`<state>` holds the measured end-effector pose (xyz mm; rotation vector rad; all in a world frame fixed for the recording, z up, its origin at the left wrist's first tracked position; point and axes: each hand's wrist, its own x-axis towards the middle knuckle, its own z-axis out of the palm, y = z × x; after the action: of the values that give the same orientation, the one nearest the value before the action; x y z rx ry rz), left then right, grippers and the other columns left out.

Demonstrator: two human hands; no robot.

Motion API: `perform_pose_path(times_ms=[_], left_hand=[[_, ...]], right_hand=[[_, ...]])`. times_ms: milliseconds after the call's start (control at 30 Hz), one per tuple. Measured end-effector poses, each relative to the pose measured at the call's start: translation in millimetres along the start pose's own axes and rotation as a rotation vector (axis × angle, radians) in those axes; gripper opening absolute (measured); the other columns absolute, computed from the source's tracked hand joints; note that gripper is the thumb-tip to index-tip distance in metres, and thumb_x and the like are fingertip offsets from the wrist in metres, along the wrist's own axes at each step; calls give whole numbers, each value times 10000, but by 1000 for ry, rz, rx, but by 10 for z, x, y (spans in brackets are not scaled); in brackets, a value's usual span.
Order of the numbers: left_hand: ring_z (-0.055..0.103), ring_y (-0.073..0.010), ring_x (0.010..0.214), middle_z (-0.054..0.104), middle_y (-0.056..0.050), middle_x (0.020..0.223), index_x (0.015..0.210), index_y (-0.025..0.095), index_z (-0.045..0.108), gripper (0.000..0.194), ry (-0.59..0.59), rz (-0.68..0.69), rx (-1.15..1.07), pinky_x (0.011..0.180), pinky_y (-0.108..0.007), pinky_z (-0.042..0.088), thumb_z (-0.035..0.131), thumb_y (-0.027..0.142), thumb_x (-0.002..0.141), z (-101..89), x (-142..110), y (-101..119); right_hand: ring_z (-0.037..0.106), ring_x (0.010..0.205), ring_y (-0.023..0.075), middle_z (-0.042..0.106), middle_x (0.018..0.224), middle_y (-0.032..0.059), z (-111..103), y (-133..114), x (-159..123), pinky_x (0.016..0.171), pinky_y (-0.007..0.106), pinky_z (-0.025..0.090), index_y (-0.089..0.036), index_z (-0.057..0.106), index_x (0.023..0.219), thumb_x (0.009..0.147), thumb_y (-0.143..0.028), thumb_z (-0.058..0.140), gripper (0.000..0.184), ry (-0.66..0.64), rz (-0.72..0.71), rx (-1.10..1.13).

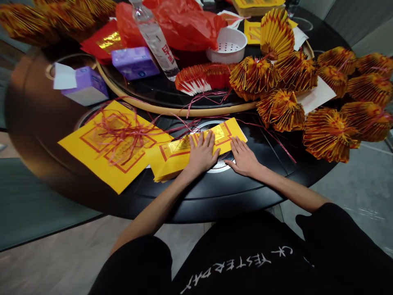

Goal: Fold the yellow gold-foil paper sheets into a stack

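Pink ribbon tangle (pixel 115 131) lies over yellow printed sheets (pixel 118 182); loose strands reach toward hands, could snag fingers and drag sheets askew. Left hand (pixel 201 155), open, flat on folded yellow paper (pixel 235 128); uneven pressure could skew crease. Right hand (pixel 245 157), open, fingertips at paper's right end; slack pressure could let fold spring up. Counter (pixel 215 205) edge runs near side, some room before hands; turntable rim (pixel 196 112) bounds far side; more room rightward, up to pleated paper bundles (pixel 330 133).
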<state>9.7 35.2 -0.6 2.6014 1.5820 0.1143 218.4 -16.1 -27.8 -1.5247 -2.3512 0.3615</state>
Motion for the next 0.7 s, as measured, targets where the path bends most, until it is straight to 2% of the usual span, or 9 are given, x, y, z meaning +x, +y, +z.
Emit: perform_pose_path(times_ms=[300,567,700], left_hand=[[157,-397,1639,227,-120,1761,1688,107,266,726,-74,-28,62,1285,-713,7,258,463,1055,-47,2,31],[173,-398,1636,245,-126,1755,1688,123,274,718,-63,-30,54,1285,-709,2,292,455,1052,-44,-1,42],[184,-419,1628,251,-135,1752,1676,92,301,721,-34,-12,44,1279,-725,-10,290,452,1051,-19,-1,44]], right_hand=[[175,1638,376,248,1713,285,-84,-100,-22,1333,527,157,82,362,1598,1057,-669,293,928,-73,79,-95],[266,1611,384,297,1686,304,-196,-78,-169,1327,520,174,111,381,1577,1064,-642,299,915,-70,134,-160],[287,1603,391,350,1654,319,-235,-73,-33,1327,544,159,125,415,1551,1063,-652,287,927,-99,91,-185]])
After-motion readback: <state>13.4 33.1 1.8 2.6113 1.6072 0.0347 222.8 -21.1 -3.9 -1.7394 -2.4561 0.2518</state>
